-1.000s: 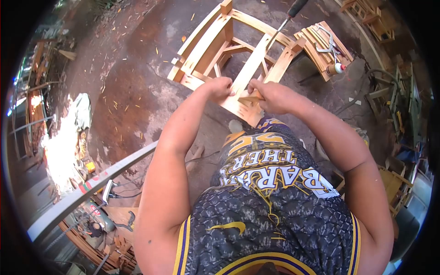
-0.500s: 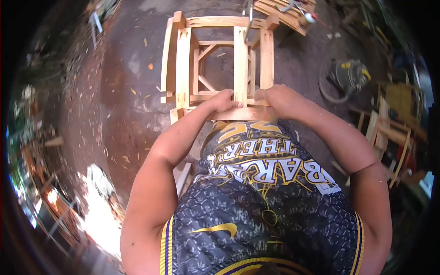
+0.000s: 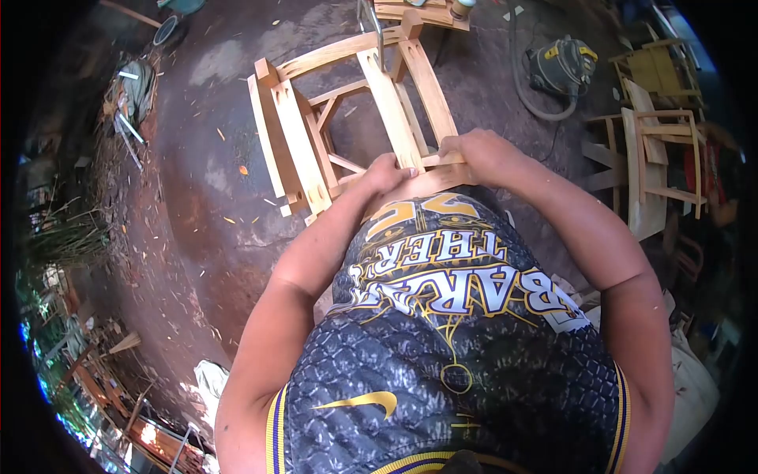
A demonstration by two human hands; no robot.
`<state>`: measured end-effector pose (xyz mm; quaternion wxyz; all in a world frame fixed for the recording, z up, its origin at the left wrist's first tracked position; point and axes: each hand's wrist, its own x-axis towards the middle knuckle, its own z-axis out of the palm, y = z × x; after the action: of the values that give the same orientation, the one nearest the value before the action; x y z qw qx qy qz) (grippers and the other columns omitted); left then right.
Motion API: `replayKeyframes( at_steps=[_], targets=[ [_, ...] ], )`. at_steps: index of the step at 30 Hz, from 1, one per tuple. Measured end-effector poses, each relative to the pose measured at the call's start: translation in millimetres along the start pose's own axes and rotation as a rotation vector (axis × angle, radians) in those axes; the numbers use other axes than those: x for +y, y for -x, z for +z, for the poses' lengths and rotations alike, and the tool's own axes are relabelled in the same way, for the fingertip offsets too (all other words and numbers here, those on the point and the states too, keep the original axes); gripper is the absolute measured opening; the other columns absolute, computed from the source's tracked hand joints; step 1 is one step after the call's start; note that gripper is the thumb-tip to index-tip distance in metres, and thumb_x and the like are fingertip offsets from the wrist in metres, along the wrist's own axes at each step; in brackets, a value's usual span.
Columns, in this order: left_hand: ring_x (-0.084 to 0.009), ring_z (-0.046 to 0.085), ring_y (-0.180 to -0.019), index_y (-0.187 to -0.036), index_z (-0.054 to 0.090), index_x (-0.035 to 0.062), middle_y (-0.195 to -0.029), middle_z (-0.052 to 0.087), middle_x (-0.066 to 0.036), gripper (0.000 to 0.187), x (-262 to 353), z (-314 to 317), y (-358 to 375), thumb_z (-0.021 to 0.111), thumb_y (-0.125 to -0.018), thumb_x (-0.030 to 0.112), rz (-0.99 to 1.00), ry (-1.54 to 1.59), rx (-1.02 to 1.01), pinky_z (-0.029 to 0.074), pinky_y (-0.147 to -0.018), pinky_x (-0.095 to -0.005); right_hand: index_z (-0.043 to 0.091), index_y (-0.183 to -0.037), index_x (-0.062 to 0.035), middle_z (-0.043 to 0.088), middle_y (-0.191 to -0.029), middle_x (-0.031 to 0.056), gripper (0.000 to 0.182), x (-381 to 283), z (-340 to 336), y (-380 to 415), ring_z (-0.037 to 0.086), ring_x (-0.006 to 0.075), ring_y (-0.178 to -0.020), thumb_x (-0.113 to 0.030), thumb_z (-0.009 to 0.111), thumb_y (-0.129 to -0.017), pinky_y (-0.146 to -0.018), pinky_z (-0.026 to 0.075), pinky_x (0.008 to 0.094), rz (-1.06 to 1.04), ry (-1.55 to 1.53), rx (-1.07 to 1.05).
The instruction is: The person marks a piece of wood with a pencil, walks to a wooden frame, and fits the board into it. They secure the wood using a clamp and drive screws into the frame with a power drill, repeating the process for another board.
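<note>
A wooden chair or stool frame (image 3: 294, 130) of pale wood stands before me, turned slightly on the floor. Its long slats (image 3: 391, 107) run from the far rail (image 3: 335, 55) to the near rail (image 3: 426, 183). My left hand (image 3: 387, 175) is closed over the near rail beside the end of the middle slat, thumb against the wood. At the near right corner, my right hand (image 3: 480, 154) has its fingers curled on the slat end and rail. A metal clamp bar (image 3: 379, 35) rises at the far end of the middle slat.
A shop vacuum (image 3: 562, 67) with a hose sits on the floor at the right. Wooden chair parts (image 3: 663, 158) stand farther right, near another person's arm (image 3: 722, 209). Stacked wood pieces (image 3: 430, 14) lie beyond the frame. Scraps and a cloth (image 3: 138, 91) are at the left.
The view has swung, so the frame now appears tilted, its far end shifted left. Both hands keep their places on the near rail and corner.
</note>
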<state>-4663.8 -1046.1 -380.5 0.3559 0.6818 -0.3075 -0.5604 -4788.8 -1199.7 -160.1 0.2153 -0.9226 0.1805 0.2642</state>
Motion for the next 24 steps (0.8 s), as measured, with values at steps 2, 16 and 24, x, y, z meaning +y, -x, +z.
replayKeyframes(
  at_steps=[2,16,24],
  targets=[
    [-0.0161,0.065,-0.085,-0.112,0.063,-0.0058,-0.099,0.070,-0.012,0.033,-0.6,0.3,-0.3,0.069,-0.089,0.016,-0.017,0.021,-0.016,0.051,-0.080,-0.0315,0.067,-0.111,-0.0147,0.068,-0.102,0.0182,0.037,4.6,-0.6,-2.3,0.065,0.0351,-0.099,-0.006,0.070,-0.075,-0.085,0.051,0.0426,-0.003,-0.008,0.007],
    [-0.0119,0.064,-0.084,-0.112,0.062,-0.0037,-0.099,0.070,-0.008,0.026,18.1,-3.3,15.8,0.065,-0.092,0.013,-0.104,0.238,-0.095,0.051,-0.078,-0.0284,0.065,-0.114,-0.0122,0.068,-0.103,0.0189,0.043,-10.6,15.0,9.7,0.064,0.0366,-0.099,-0.019,0.079,-0.073,-0.087,0.050,0.0429,0.142,-0.216,0.208],
    [-0.0119,0.064,-0.077,-0.105,0.065,-0.0030,-0.091,0.070,-0.007,0.024,-2.8,3.5,4.4,0.071,-0.088,0.013,-0.067,0.341,-0.091,0.052,-0.071,-0.0286,0.064,-0.117,-0.0107,0.067,-0.106,0.0192,0.051,-10.0,15.1,-1.4,0.064,0.0345,-0.101,-0.011,0.080,-0.069,-0.088,0.050,0.0420,0.188,-0.202,0.172]
  ],
)
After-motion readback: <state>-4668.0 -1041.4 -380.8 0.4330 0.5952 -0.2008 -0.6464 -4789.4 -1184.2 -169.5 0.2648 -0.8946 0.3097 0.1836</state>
